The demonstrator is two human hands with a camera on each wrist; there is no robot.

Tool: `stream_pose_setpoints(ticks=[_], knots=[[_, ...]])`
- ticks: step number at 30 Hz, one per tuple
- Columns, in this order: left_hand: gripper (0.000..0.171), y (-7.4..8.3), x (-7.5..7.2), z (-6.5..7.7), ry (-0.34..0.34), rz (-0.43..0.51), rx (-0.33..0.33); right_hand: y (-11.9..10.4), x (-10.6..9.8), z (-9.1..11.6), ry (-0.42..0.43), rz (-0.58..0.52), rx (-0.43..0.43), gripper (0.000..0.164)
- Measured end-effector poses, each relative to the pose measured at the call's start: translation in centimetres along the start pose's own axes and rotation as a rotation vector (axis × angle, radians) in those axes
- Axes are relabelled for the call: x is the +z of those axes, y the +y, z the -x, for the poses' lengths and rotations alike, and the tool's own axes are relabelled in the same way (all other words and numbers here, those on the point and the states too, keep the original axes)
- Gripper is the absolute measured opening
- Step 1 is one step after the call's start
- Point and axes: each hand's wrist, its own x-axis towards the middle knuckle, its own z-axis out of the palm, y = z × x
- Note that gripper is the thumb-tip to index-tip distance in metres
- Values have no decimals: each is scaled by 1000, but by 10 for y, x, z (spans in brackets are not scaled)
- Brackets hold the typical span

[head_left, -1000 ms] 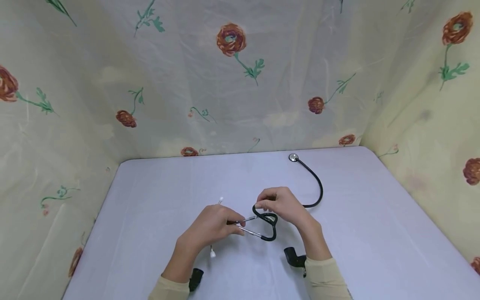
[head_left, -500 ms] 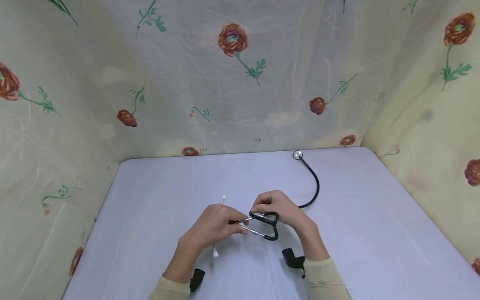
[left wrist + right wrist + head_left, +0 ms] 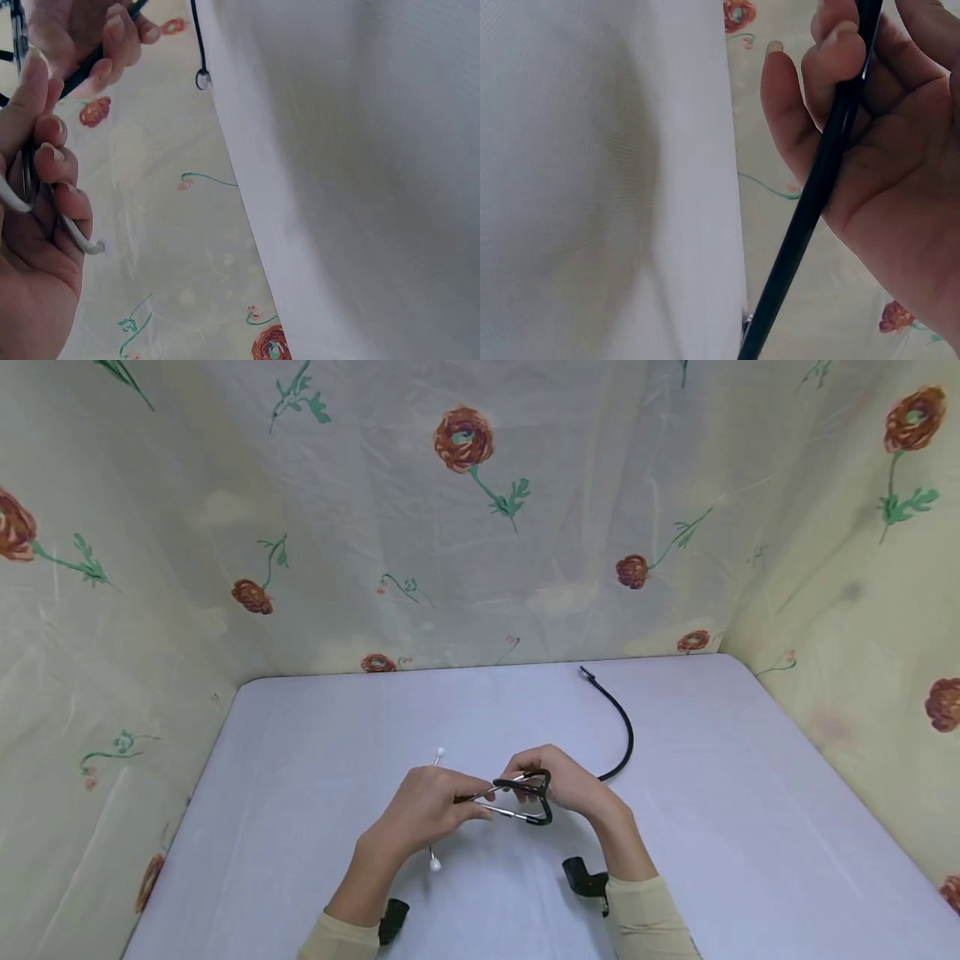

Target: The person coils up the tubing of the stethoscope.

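Note:
A black stethoscope is held over the table between both hands. My left hand grips its metal ear tubes, and the white ear tips stick out on either side of that hand. My right hand curls its fingers round the black tubing, which runs across the palm in the right wrist view. The tubing's forked part is bent in a loop between the hands. At the far end the chest piece stands edge-on near the table's back edge.
A white-covered table lies under the hands. Flower-printed curtains hang behind it and along both sides. Black wrist devices show beside the sleeves.
The right hand has shifted slightly left and down, and the tubing loop has been drawn toward the left hand. The chest piece has turned from face-up to edge-on.

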Motion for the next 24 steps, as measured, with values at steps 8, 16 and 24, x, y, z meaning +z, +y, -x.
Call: stream_pose_setpoints(ticks=[8, 16, 24], knots=[[16, -4, -6, 2, 73, -68, -64, 3, 6, -3, -18, -29, 66, 27], [21, -7, -6, 4, 114, -112, -107, 1, 6, -2, -46, -6, 74, 19], [21, -10, -10, 6, 182, -166, -162, -5, 5, -1, -78, 23, 66, 20]])
